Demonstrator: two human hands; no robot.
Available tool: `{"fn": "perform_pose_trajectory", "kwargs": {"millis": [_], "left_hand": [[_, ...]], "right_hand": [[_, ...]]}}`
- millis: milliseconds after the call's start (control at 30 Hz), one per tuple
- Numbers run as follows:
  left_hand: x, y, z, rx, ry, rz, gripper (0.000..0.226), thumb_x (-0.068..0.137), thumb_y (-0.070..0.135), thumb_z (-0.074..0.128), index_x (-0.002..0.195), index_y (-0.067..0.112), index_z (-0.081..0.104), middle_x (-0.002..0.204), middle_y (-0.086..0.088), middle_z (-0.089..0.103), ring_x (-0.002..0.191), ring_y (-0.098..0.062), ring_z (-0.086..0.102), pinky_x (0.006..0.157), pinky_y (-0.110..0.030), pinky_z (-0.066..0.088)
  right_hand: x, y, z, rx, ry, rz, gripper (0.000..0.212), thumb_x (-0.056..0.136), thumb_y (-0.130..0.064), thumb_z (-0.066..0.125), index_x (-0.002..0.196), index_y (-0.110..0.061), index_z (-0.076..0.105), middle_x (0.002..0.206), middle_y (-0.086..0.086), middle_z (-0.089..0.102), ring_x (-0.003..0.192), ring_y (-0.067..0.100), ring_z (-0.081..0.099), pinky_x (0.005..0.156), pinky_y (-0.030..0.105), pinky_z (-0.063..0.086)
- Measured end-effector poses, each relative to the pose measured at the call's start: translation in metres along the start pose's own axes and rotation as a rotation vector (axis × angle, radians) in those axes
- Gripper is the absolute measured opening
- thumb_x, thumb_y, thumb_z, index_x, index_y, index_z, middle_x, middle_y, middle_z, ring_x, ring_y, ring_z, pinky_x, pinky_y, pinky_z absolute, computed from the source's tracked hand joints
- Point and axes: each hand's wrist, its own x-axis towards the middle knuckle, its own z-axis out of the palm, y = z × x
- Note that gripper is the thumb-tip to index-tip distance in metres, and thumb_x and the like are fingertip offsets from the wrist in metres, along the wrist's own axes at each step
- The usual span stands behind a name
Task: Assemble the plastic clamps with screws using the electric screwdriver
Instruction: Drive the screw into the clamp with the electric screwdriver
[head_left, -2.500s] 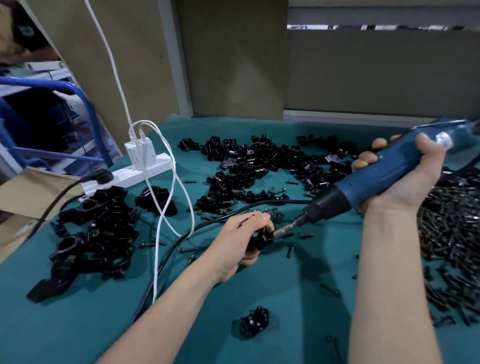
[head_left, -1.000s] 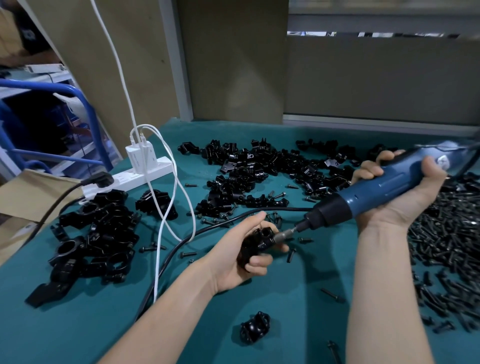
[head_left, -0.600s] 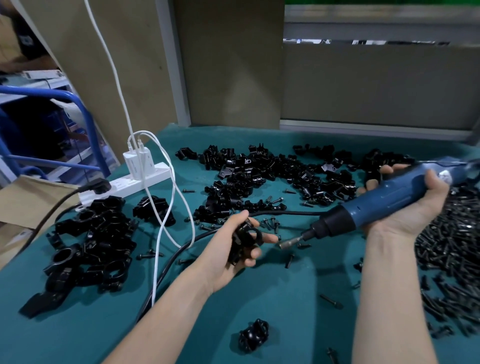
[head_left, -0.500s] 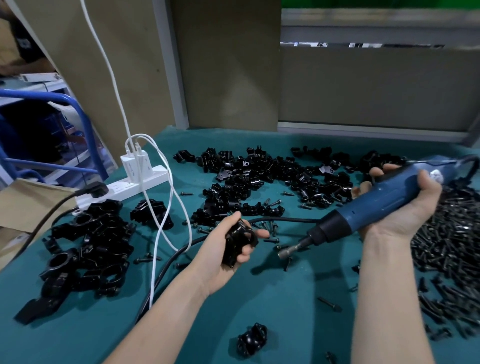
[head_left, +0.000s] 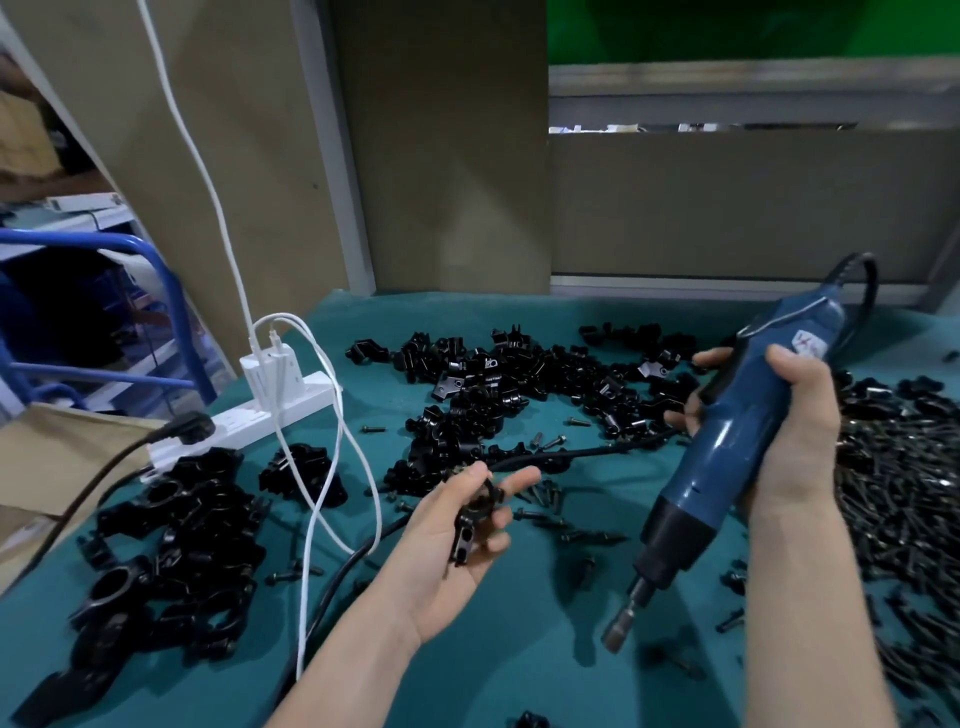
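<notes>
We've pulled the electric screwdriver (head_left: 727, 447) off the clamp (head_left: 475, 519), bit tipped down | our right hand (head_left: 797, 447) wraps it | left hand (head_left: 441, 566), half-open, cradles clamp | screw likely seated

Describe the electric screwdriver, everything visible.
The electric screwdriver has a glossy blue plastic-looking barrel, a black collar and a metal bit holder at the tip. A black cord loops from its rear end, near a white label. The right hand grips the barrel, holding it tilted, tip pointing down, above the teal table, touching nothing else.
</notes>
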Motion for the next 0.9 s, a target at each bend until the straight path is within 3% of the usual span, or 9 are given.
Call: {"fn": "perform_pose_trajectory", "kwargs": {"millis": [67,200,300,400,500,633,733,900], "left_hand": [[0.001,0.001,-0.001,0.01,0.011,0.027,0.037,0.07,0.03,0.072,0.095,0.004,0.069,0.119,-0.015,0.069,0.071,-0.011,0.061,0.063,-0.02,0.055],[0.004,0.0,-0.004,-0.053,0.064,0.036,0.035,0.064,0.027,0.077,0.09,0.004,0.077,0.104,-0.015,0.072,0.087,-0.021,0.071,0.073,-0.025,0.058],[0.004,-0.003,-0.003,-0.092,0.092,0.013,0.033,0.072,0.027,0.071,0.097,0.005,0.074,0.099,-0.019,0.072,0.085,-0.027,0.072,0.071,-0.032,0.059],[0.004,-0.004,-0.001,-0.062,0.099,-0.017,0.038,0.077,0.028,0.066,0.108,0.006,0.068,0.106,-0.021,0.072,0.078,-0.023,0.071,0.065,-0.031,0.058],[0.005,-0.004,-0.003,-0.091,0.082,-0.028,0.043,0.077,0.025,0.066,0.113,0.001,0.062,0.106,-0.023,0.071,0.074,-0.022,0.07,0.064,-0.029,0.058],[0.005,-0.004,-0.003,-0.072,0.072,-0.028,0.046,0.075,0.021,0.067,0.115,-0.002,0.059,0.104,-0.023,0.071,0.07,-0.021,0.069,0.063,-0.027,0.058],[0.004,-0.006,-0.001,0.104,0.076,0.03,0.039,0.073,0.022,0.069,0.107,0.005,0.061,0.099,-0.015,0.073,0.069,-0.017,0.067,0.056,-0.026,0.054],[0.003,-0.013,-0.003,0.68,0.094,0.21,0.017,0.085,0.021,0.073,0.094,0.028,0.06,0.087,-0.009,0.07,0.064,-0.017,0.06,0.055,-0.027,0.047]], "right_hand": [[-0.002,0.001,-0.001,0.019,0.05,0.023,0.027,0.08,-0.042,0.053,0.068,-0.025,0.07,0.068,-0.004,0.063,0.047,0.015,0.055,0.047,0.021,0.048],[-0.002,0.007,-0.007,0.186,0.173,0.177,0.031,0.078,-0.046,0.056,0.078,-0.015,0.058,0.064,0.0,0.057,0.05,0.018,0.057,0.049,0.022,0.049],[-0.002,0.016,-0.018,0.274,0.239,0.337,0.035,0.079,-0.046,0.058,0.082,-0.012,0.051,0.07,0.004,0.052,0.051,0.017,0.054,0.048,0.02,0.046],[-0.004,0.026,-0.031,0.232,0.256,0.424,0.032,0.079,-0.042,0.06,0.084,-0.013,0.047,0.069,0.006,0.048,0.048,0.017,0.049,0.046,0.02,0.046],[-0.003,0.034,-0.035,0.141,0.263,0.425,0.029,0.078,-0.04,0.063,0.082,-0.015,0.051,0.063,0.005,0.053,0.047,0.019,0.053,0.047,0.023,0.048],[0.0,0.038,-0.029,0.216,0.25,0.417,0.029,0.074,-0.039,0.066,0.08,-0.014,0.052,0.061,0.002,0.053,0.046,0.018,0.052,0.047,0.023,0.048],[-0.001,0.041,-0.026,0.224,0.22,0.43,0.028,0.075,-0.038,0.065,0.08,-0.014,0.051,0.062,0.001,0.051,0.046,0.017,0.049,0.046,0.023,0.047],[0.003,0.032,-0.013,0.4,0.136,0.356,0.028,0.081,-0.038,0.06,0.094,-0.014,0.053,0.077,0.004,0.062,0.056,0.015,0.057,0.051,0.021,0.051]]}}
